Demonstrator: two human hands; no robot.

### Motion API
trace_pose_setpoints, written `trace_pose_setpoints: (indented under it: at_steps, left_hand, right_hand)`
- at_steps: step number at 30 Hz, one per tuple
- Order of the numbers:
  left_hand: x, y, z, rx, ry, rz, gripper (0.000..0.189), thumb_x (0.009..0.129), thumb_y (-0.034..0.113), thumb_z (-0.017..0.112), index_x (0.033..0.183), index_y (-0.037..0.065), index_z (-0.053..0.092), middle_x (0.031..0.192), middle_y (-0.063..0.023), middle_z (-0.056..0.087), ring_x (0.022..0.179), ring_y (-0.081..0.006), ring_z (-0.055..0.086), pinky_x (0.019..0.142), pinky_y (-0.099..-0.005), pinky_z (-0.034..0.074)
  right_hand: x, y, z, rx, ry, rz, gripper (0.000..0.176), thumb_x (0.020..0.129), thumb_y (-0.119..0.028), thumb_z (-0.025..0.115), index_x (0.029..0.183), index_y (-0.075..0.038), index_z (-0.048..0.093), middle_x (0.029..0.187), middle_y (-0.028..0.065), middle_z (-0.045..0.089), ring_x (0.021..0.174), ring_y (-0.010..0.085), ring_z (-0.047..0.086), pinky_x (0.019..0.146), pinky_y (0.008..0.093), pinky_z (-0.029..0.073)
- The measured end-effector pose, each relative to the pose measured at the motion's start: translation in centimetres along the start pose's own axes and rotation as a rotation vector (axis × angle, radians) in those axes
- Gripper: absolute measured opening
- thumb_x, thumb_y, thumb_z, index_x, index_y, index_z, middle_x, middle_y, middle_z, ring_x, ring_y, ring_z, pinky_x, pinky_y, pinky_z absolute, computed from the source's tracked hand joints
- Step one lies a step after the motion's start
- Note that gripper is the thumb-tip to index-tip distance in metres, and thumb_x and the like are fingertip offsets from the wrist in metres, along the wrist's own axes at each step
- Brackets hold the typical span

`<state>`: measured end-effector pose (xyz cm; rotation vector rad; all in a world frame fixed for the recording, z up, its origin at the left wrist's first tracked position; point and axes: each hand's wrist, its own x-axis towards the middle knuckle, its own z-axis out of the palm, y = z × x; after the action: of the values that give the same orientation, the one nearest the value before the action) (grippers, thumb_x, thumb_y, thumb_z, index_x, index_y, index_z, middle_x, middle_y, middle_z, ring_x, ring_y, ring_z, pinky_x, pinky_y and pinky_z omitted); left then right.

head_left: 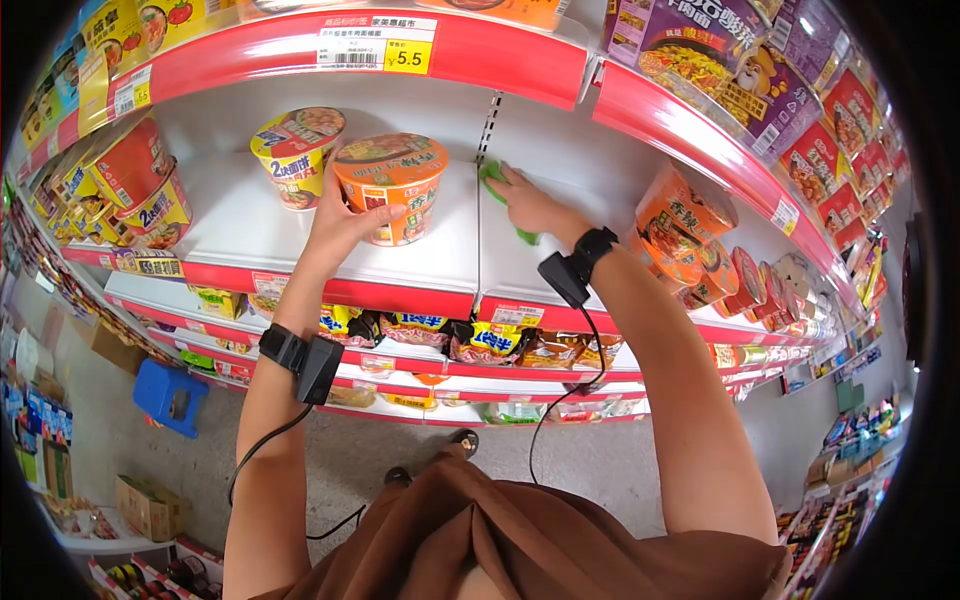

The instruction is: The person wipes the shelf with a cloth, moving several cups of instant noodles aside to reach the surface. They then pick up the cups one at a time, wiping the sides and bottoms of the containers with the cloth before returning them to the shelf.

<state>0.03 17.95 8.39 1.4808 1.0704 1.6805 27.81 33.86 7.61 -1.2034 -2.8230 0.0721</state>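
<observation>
My left hand (345, 222) grips an orange instant-noodle bowl (395, 180) standing on the white shelf (250, 225), fingers wrapped round its left side and front. Just left of it stands a yellow noodle bowl (296, 150). My right hand (530, 203) presses flat on a green cloth (497, 185) lying on the bare shelf to the right of the orange bowl. Both wrists carry black strapped devices with cables.
More noodle bowls are stacked at the shelf's left end (140, 185) and right end (690, 225). Red price rails edge every shelf. Bagged snacks (480, 340) fill lower shelves. A blue stool (172, 397) and a cardboard box (150, 508) stand on the floor.
</observation>
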Motion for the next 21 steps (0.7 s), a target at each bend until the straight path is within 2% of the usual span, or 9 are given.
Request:
trace_pose_setpoints:
  at_steps: [4, 7, 9, 11, 12, 13, 16, 18, 21]
  left_hand:
    - [-0.1, -1.2, -0.1, -0.019, -0.049, 0.054, 0.115, 0.067, 0.014, 0.085, 0.149, 0.005, 0.006, 0.139, -0.0165, 0.04, 0.126, -0.0242, 0.046, 0.103, -0.0359, 0.043]
    - [0.1, -1.8, -0.4, -0.022, -0.069, 0.084, 0.115, 0.067, 0.013, 0.085, 0.149, 0.006, 0.005, 0.14, -0.0162, 0.038, 0.128, -0.0242, 0.045, 0.104, -0.0363, 0.043]
    - [0.0, -1.5, -0.2, -0.051, -0.079, 0.077, 0.115, 0.066, 0.012, 0.085, 0.149, 0.006, 0.005, 0.14, -0.0161, 0.038, 0.128, -0.024, 0.044, 0.104, -0.0363, 0.043]
    - [-0.2, -1.0, -0.1, -0.084, -0.084, 0.046, 0.116, 0.066, 0.012, 0.085, 0.149, 0.007, 0.005, 0.141, -0.0159, 0.037, 0.129, -0.0238, 0.043, 0.105, -0.0366, 0.042]
    - [-0.2, -1.2, -0.1, -0.088, -0.084, 0.043, 0.116, 0.066, 0.012, 0.085, 0.149, 0.007, 0.005, 0.141, -0.0159, 0.037, 0.129, -0.0238, 0.043, 0.105, -0.0366, 0.042]
    - [-0.1, -1.3, -0.2, -0.077, -0.08, 0.047, 0.116, 0.066, 0.012, 0.085, 0.149, 0.006, 0.005, 0.141, -0.0159, 0.037, 0.129, -0.0237, 0.043, 0.105, -0.0367, 0.042]
    - [0.1, -1.8, -0.3, -0.069, -0.075, 0.067, 0.116, 0.065, 0.011, 0.085, 0.149, 0.005, 0.005, 0.14, -0.0158, 0.037, 0.129, -0.0235, 0.043, 0.105, -0.0367, 0.042]
    - [0.2, -2.0, -0.3, -0.072, -0.076, 0.081, 0.116, 0.065, 0.01, 0.085, 0.149, 0.005, 0.005, 0.14, -0.0157, 0.037, 0.129, -0.0234, 0.043, 0.105, -0.0365, 0.042]
    - [0.1, -1.7, -0.1, -0.087, -0.072, 0.075, 0.116, 0.065, 0.009, 0.085, 0.149, 0.004, 0.005, 0.14, -0.0156, 0.037, 0.129, -0.0235, 0.042, 0.105, -0.0363, 0.042]
  right_hand:
    - [-4.4, -0.4, -0.5, 0.095, -0.002, -0.019, 0.065, 0.078, 0.007, 0.044, 0.141, -0.007, 0.041, 0.15, 0.0294, 0.021, 0.138, 0.0448, 0.024, 0.114, 0.0408, 0.026]
    - [-7.8, -1.4, -1.2, 0.08, 0.015, -0.071, 0.066, 0.073, 0.008, 0.045, 0.137, -0.008, 0.047, 0.152, 0.0255, 0.021, 0.14, 0.0423, 0.023, 0.114, 0.0406, 0.028]
    - [-9.7, -2.3, -1.8, -0.139, 0.149, -0.127, 0.061, 0.073, 0.007, 0.046, 0.132, -0.007, 0.053, 0.148, 0.0218, 0.031, 0.138, 0.0368, 0.029, 0.11, 0.0399, 0.033]
    - [-10.6, -4.1, -3.6, -0.145, 0.044, -0.102, 0.059, 0.075, 0.007, 0.046, 0.131, -0.008, 0.052, 0.147, 0.0199, 0.033, 0.138, 0.0361, 0.03, 0.11, 0.0395, 0.033]
    - [-10.6, -4.7, -3.9, -0.149, -0.056, -0.086, 0.056, 0.077, 0.007, 0.045, 0.131, -0.008, 0.052, 0.147, 0.018, 0.035, 0.138, 0.0353, 0.03, 0.11, 0.0392, 0.033]
    - [-10.5, -5.1, -3.7, -0.151, -0.06, -0.086, 0.056, 0.077, 0.007, 0.045, 0.131, -0.008, 0.052, 0.147, 0.018, 0.035, 0.138, 0.0353, 0.03, 0.11, 0.0392, 0.033]
    - [-9.7, -4.8, -2.7, -0.084, -0.01, -0.025, 0.052, 0.078, 0.006, 0.044, 0.128, -0.005, 0.052, 0.142, 0.0144, 0.042, 0.133, 0.0338, 0.038, 0.106, 0.0414, 0.038]
    - [-8.0, -2.6, -1.2, -0.095, 0.092, -0.138, 0.05, 0.079, 0.004, 0.042, 0.128, -0.002, 0.051, 0.136, 0.0147, 0.047, 0.128, 0.0336, 0.044, 0.103, 0.0413, 0.041]
    - [-5.0, -0.8, 0.0, -0.123, 0.168, -0.18, 0.046, 0.08, 0.003, 0.043, 0.125, 0.0, 0.051, 0.129, 0.0155, 0.052, 0.12, 0.0356, 0.051, 0.099, 0.0415, 0.044]
